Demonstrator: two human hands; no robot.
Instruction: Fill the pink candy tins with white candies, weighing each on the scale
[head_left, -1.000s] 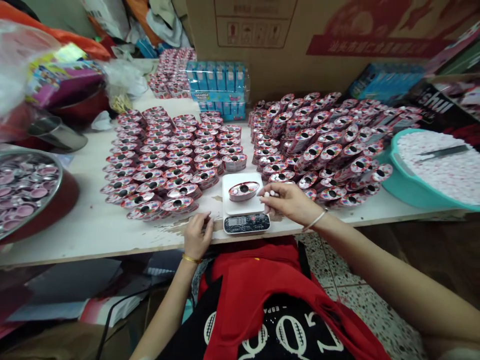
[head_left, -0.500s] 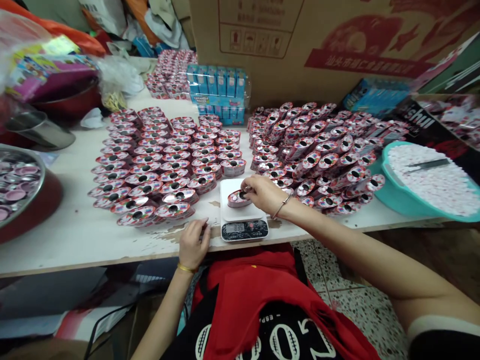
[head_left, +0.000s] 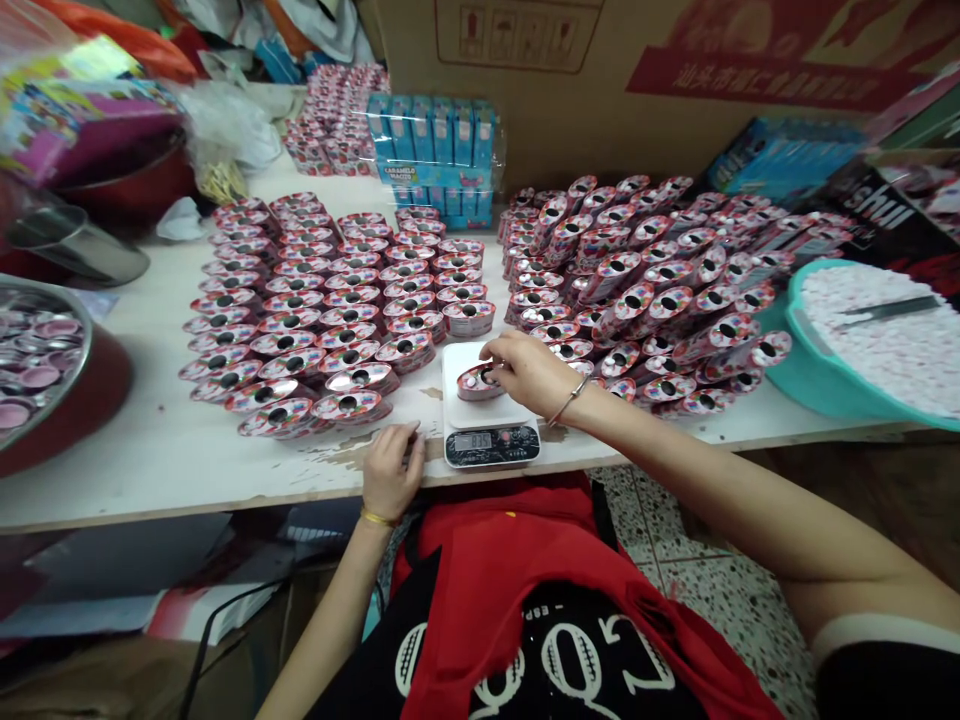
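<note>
A small oval-topped printed candy box (head_left: 475,385) stands on the white kitchen scale (head_left: 459,418), whose display seems to read 835. White candy shows at its opening. My right hand (head_left: 529,370) is over the box's right end, fingertips pinched together at the hole; what they pinch is too small and covered to make out. On the table's front edge, left of the scale, rests my left hand (head_left: 391,465), holding nothing, its thumb apart from loosely bent fingers. Rows of similar boxes with dark holes (head_left: 330,310) stand beyond it.
More boxes (head_left: 637,290), some topped with white candies, crowd the right side. Further right, a turquoise basin (head_left: 806,365) holds white candies and a dark flat tool. A metal bowl of pink caps (head_left: 112,390) stands left. Behind are blue packs (head_left: 435,150) and a large carton (head_left: 570,130).
The view has tipped slightly, so things sit a little higher in the picture. My right hand stays at the box on the scale, and my left hand keeps resting on the table edge.
</note>
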